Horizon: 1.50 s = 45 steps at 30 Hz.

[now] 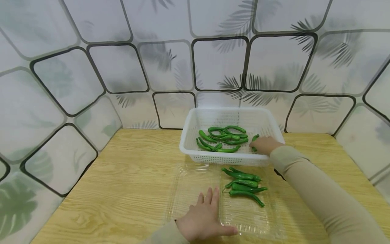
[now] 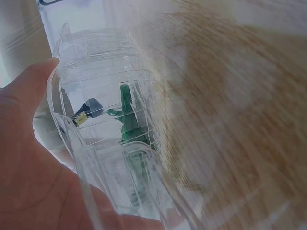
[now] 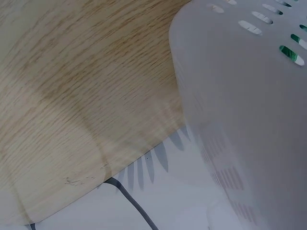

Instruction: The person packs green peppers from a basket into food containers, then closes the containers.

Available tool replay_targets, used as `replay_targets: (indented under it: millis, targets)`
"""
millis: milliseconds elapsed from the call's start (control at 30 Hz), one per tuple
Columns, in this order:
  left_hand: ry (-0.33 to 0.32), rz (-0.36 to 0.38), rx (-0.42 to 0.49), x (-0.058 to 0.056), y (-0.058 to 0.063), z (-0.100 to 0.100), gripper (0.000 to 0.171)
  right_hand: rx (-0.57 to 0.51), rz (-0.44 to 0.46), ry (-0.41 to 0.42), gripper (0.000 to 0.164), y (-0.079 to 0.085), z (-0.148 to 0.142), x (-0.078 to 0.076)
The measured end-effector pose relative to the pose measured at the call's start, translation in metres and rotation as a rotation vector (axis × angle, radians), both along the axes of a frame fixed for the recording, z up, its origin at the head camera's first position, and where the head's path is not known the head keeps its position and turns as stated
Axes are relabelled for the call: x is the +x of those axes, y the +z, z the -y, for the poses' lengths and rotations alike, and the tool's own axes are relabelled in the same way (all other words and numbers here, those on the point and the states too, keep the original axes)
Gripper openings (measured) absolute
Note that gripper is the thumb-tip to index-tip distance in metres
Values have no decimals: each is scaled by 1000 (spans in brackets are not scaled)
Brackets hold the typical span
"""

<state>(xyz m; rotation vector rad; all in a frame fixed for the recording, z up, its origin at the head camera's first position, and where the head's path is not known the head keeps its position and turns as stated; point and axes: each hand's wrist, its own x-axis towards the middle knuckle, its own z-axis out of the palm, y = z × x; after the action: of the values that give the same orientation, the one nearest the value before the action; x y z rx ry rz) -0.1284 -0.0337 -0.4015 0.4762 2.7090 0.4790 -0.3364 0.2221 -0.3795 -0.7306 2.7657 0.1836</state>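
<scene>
My right hand (image 1: 264,145) reaches over the right wall of a white perforated plastic basket (image 1: 199,159), its fingers pinching a green chili pepper (image 1: 255,137) apart from the others. Several more green peppers (image 1: 228,136) lie in the basket. In front of it sits a clear plastic clamshell box (image 1: 189,183), opened flat, with several peppers (image 1: 243,183) side by side in its right half. My left hand (image 1: 201,218) rests over the box's near middle, fingers spread and thumb toward the right. The left wrist view shows that thumb at the clear rim (image 2: 55,91).
The light wood-grain table (image 1: 131,176) extends to both sides of the box. A patterned wall covering (image 1: 170,67) stands right behind the basket. The right wrist view shows the basket's outer wall (image 3: 230,96) and the table edge.
</scene>
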Motion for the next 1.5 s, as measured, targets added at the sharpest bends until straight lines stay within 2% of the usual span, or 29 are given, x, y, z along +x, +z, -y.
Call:
replay_targets:
  millis: [133, 267, 433, 667, 900, 1167, 1500]
  targets:
    - [4, 8, 0, 0, -1, 0, 119, -39, 69, -6, 34, -3, 1, -3]
    - [3, 5, 7, 0, -2, 0, 119, -116, 50, 54, 30, -3, 2, -4]
    - [-6, -8, 10, -1, -2, 1, 119, -194, -39, 118, 27, -3, 3, -4]
    - [-11, -21, 10, 1, -2, 0, 118, -265, -241, 204, 26, -1, 3, -3]
    - [-12, -28, 13, 0, -2, 0, 118, -294, -317, 219, 30, 8, 6, 2]
    - [4, 16, 21, -2, 0, 0, 120, -367, -384, 241, 33, 21, 6, 14]
    - [11, 29, 21, -3, 0, -1, 121, -405, -509, 285, 52, 28, 7, 25]
